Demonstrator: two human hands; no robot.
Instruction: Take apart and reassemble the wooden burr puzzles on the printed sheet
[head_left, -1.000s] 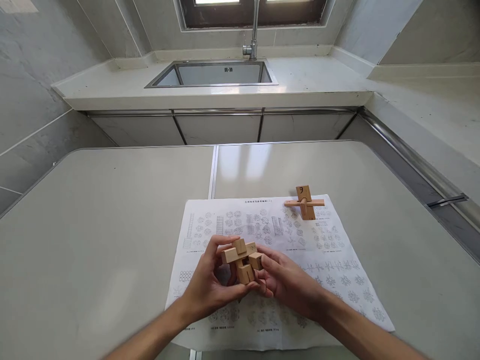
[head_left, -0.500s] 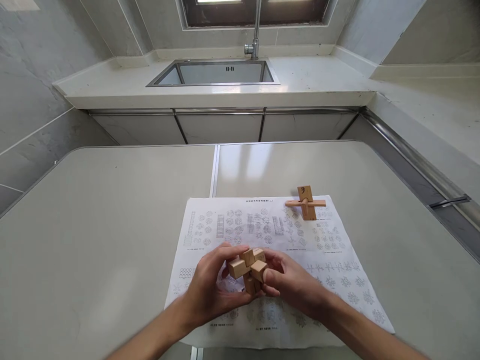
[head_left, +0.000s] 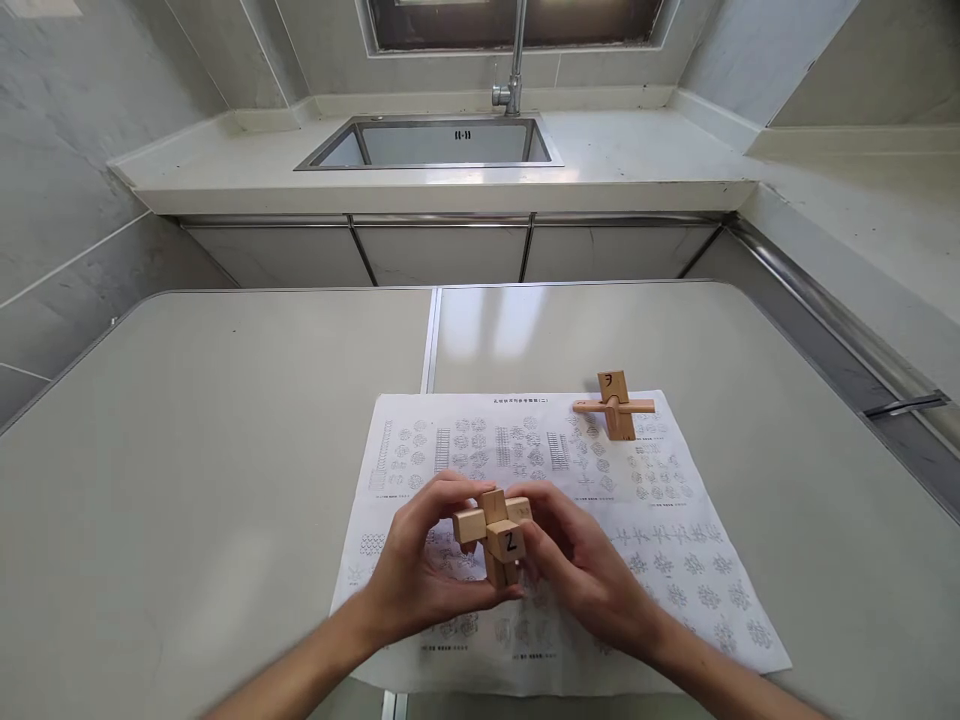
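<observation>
Both hands hold a wooden interlocking block puzzle over a printed sheet. My left hand grips it from the left, fingertips at its top and thumb under its bottom. From the right, my right hand has its fingers closed on the puzzle's right side. One block end facing me bears a dark mark like a "2". The white sheet shows small diagrams and lies on the table. On its upper right part stands a second wooden piece, flat boards crossed by a rod, with a dark mark on top.
The sheet lies on a pale table with a metal seam. Beyond it is a white counter with a sink and a tap. Grey walls stand on both sides.
The puzzle has turned slightly, so the marked block end now faces the camera. My right thumb has shifted off that end to its right side. The second wooden piece stays in place.
</observation>
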